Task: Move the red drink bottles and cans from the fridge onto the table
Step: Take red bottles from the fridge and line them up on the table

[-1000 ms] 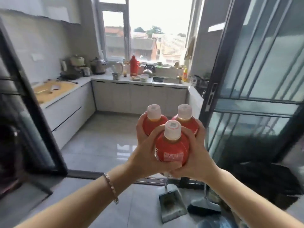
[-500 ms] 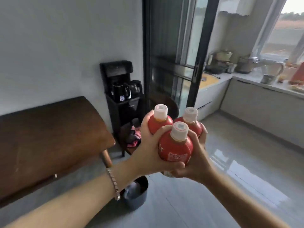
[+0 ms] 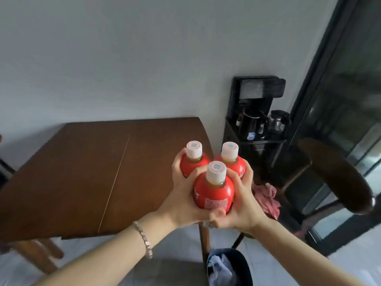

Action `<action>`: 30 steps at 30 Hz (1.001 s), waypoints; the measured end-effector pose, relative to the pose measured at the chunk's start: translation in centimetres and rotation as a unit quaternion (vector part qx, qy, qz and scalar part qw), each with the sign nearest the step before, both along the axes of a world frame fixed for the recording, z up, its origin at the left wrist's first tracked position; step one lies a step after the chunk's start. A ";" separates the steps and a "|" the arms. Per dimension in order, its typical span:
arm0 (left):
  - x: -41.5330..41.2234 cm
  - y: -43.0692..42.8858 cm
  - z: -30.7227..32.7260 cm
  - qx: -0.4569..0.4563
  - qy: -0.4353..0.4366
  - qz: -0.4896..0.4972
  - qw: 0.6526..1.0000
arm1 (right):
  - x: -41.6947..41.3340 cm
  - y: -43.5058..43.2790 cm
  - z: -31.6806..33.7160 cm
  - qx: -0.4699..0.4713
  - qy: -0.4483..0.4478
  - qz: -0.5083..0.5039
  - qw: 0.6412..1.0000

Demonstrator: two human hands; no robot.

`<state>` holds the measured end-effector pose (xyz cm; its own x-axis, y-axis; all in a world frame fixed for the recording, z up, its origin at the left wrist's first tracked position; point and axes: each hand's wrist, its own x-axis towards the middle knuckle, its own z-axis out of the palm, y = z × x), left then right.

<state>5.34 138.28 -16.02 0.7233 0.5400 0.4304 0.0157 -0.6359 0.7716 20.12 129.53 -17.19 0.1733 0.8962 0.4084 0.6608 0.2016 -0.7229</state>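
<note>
**Three red bottles [image 3: 214,193] held together at the right edge of the surface [image 3: 92,172]**

The bottles have white caps, stand upright and touch each other. The left grip [image 3: 181,203] curls around the back-left bottle [image 3: 194,163] and the front bottle [image 3: 214,195]. The right grip [image 3: 241,205] curls around the back-right bottle [image 3: 234,165] and the front one. The cluster is in the air over the right edge of the brown surface, not resting on it. A black kettle stand [image 3: 253,124] is beyond that edge, by the wall.
</note>
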 end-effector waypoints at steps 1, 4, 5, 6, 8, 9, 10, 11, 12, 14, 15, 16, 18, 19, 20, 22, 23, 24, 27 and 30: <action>0.2 2.0 -0.3 -0.003 0.002 0.017 1.000 | 0.5 2.6 -0.3 -0.008 0.001 0.023 1.000; 0.2 6.2 -1.3 0.009 -0.004 0.057 0.998 | 0.8 8.0 -1.1 -0.029 0.010 0.054 0.998; 0.1 8.1 -2.2 0.005 -0.002 0.073 0.997 | 0.8 10.1 -1.7 -0.036 0.018 0.071 0.997; -0.1 9.8 -2.8 -0.001 0.001 0.086 0.996 | 0.7 12.1 -2.3 -0.043 0.024 0.085 0.995; -0.4 13.6 -4.1 -0.018 0.003 0.100 0.995 | 0.4 16.3 -3.8 -0.056 0.019 0.098 0.993; -0.6 16.1 -5.1 -0.026 0.007 0.103 0.994 | 0.4 19.0 -4.8 -0.063 0.025 0.104 0.992; -0.7 18.9 -6.3 -0.025 0.013 0.104 0.994 | 0.2 21.8 -6.1 -0.070 0.035 0.104 0.991; -0.6 20.2 -6.8 -0.015 0.018 0.107 0.994 | 0.1 23.1 -6.6 -0.076 0.034 0.096 0.992; -0.6 21.5 -7.1 -0.016 0.026 0.107 0.994 | 0.0 24.4 -7.1 -0.079 0.037 0.092 0.992; -0.8 26.1 -8.8 -0.034 0.043 0.090 0.994 | -0.1 28.6 -9.5 -0.079 0.053 0.088 0.992; -1.0 28.3 -9.7 -0.041 0.052 0.086 0.994 | -0.4 30.6 -10.4 -0.090 0.056 0.081 0.991; -1.2 30.2 -10.7 -0.051 0.060 0.088 0.993 | -0.6 32.5 -11.3 -0.106 0.061 0.075 0.990; -1.6 34.2 -12.7 -0.061 0.075 0.092 0.991 | -0.8 36.1 -13.6 -0.129 0.062 0.075 0.987; -1.5 36.6 -14.0 -0.074 0.080 0.085 0.990 | -0.7 38.4 -14.9 -0.141 0.072 0.074 0.985; -1.2 38.8 -15.4 -0.089 0.085 0.078 0.989 | -0.4 40.5 -16.2 -0.156 0.085 0.073 0.981; -0.6 41.2 -17.2 -0.101 0.090 0.079 0.988 | 0.0 42.9 -17.5 -0.161 0.087 0.073 0.980; 0.0 42.5 -18.4 -0.105 0.101 0.082 0.986 | 0.6 44.2 -18.8 -0.166 0.080 0.072 0.980; 0.6 43.8 -20.0 -0.104 0.109 0.089 0.984 | 1.4 45.5 -20.2 -0.165 0.065 0.069 0.982; 5.0 50.5 -26.1 -0.142 0.126 0.094 0.977 | 6.6 52.6 -25.5 -0.223 0.078 0.101 0.967; 6.0 51.3 -26.0 -0.132 0.122 0.109 0.978 | 7.7 53.6 -24.9 -0.219 0.044 0.086 0.971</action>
